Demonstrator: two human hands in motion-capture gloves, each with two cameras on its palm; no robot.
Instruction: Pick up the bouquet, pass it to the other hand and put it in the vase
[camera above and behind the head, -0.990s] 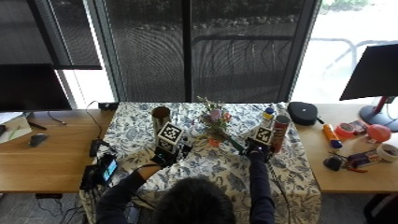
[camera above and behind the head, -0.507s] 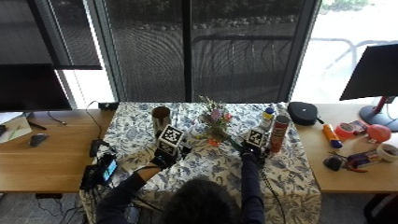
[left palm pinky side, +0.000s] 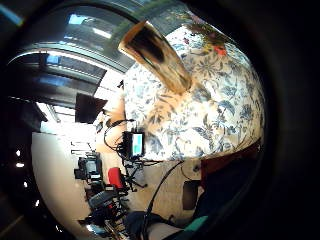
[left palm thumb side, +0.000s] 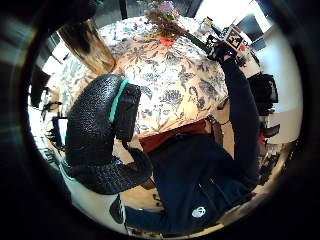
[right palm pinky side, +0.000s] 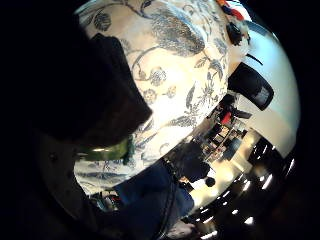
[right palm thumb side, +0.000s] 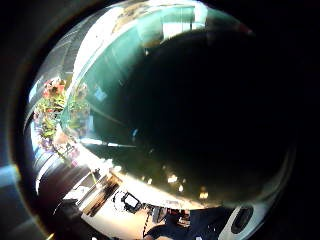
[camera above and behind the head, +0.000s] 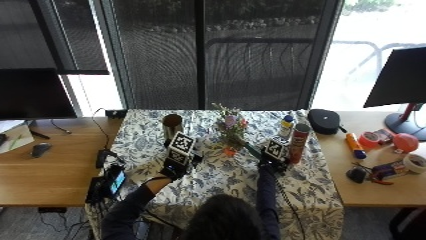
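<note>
A wall of tall dark-slatted windows (camera above and behind the head: 219, 50) is filling the far side of the room, with bright daylight coming in at the right. Below it a wooden desk (camera above and behind the head: 46, 170) is running across the view, and its middle is lying under a white cloth with a blue floral print (camera above and behind the head: 219, 175). A dark monitor (camera above and behind the head: 33, 92) is standing at the far left and another (camera above and behind the head: 399, 80) at the far right.

The bouquet (camera above and behind the head: 231, 127) is sitting near the far middle of the cloth, its mixed blooms pointing away from the person and its green stem end slanting back toward the right hand (camera above and behind the head: 271, 160). Its long axis is running from far-left to near-right, tilted up off the cloth. The right hand is reaching the stem end; green stems are filling its thumb-side palm view, and its grip is closing round them as far as the palm views show.

The left hand (camera above and behind the head: 174, 165) is hovering over the cloth, well apart from the bouquet, its grip holding nothing, fingers loosely curled (left palm thumb side: 100, 125).

The brown vase (camera above and behind the head: 172, 125) is standing upright on the cloth, beyond the left hand and to the left of the blooms.

A red can (camera above and behind the head: 299, 144) and a small blue-capped bottle (camera above and behind the head: 287, 125) are standing just right of the right hand; no writing on them is readable.
</note>
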